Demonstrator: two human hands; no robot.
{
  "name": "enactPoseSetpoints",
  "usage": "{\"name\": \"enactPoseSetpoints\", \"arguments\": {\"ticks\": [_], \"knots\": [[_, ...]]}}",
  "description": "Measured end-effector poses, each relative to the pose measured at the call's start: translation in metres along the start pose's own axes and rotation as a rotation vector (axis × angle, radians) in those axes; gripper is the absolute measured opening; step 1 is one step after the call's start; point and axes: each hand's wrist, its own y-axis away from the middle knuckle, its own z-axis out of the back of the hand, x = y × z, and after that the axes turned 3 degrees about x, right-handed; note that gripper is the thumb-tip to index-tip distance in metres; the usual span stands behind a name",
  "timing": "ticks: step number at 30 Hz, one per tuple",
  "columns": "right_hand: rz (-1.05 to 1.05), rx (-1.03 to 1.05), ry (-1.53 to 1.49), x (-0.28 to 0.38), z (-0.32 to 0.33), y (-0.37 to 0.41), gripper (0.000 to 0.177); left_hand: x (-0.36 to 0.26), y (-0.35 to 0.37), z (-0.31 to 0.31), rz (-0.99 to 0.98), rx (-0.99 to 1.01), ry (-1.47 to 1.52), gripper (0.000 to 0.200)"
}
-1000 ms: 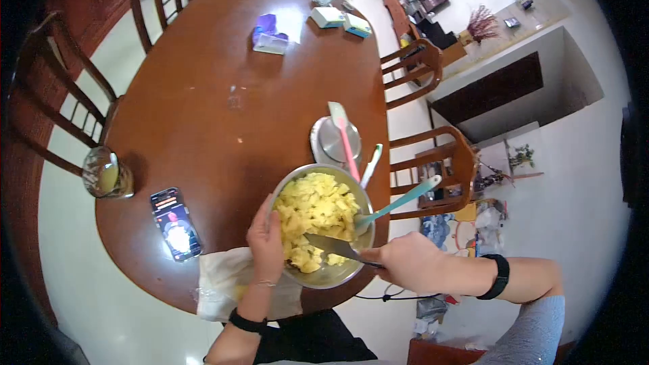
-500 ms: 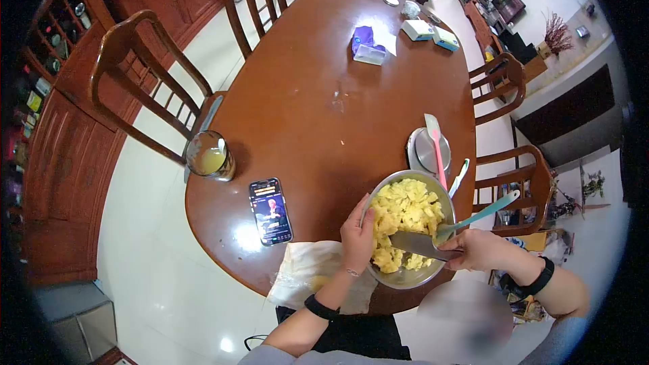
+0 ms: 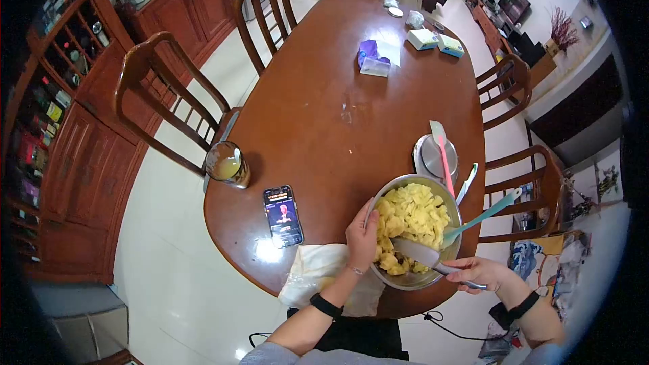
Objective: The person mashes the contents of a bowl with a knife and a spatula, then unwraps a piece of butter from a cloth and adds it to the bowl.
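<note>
Apparently we're cutting yellow chunks in the steel bowl on the wooden table, right hand gripping a broad-bladed knife, left hand clasping the bowl; another stroke likely needs steady bracing

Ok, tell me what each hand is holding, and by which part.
The right hand holds the flat-bladed tool by its handle; the left hand holds the metal bowl at its rim.

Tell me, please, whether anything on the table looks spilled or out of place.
One minor oddity: pale marks near the middle of the table stand out against the brown surface; perhaps residue, though I cannot tell. The yellow food shows inside the bowl, with no obvious spill around it.
</note>
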Motion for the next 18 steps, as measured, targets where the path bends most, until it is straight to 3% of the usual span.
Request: {"name": "enactPoseSetpoints", "arguments": {"ticks": [4,7,8,10,12,15,18], "knots": [[0.031,0.047,-0.169,-0.021,0.001,0.0,0.048,0.001,-0.002,0.003,-0.008,0.003,-0.02,0.036],[0.038,0.449,-0.64,-0.042,0.013,0.003,0.049,-0.001,-0.002,0.004,-0.012,0.004,0.027,0.034],[0.038,0.451,-0.64,-0.044,0.011,0.006,0.049,-0.002,-0.002,0.005,-0.013,0.004,0.026,0.034],[0.063,0.07,-0.341,-0.036,-0.014,0.026,0.049,-0.007,0.0,0.006,0.009,0.009,-0.034,0.036],[0.077,0.029,-0.3,-0.038,-0.019,0.036,0.048,-0.003,-0.002,0.007,-0.023,0.006,-0.031,0.036],[0.245,-0.046,0.089,-0.039,-0.021,0.058,0.05,0.007,-0.009,0.008,-0.08,0.02,-0.074,0.031],[0.228,-0.253,0.389,-0.025,-0.028,0.083,0.048,0.004,-0.015,0.007,0.041,0.096,0.074,0.03]]}}
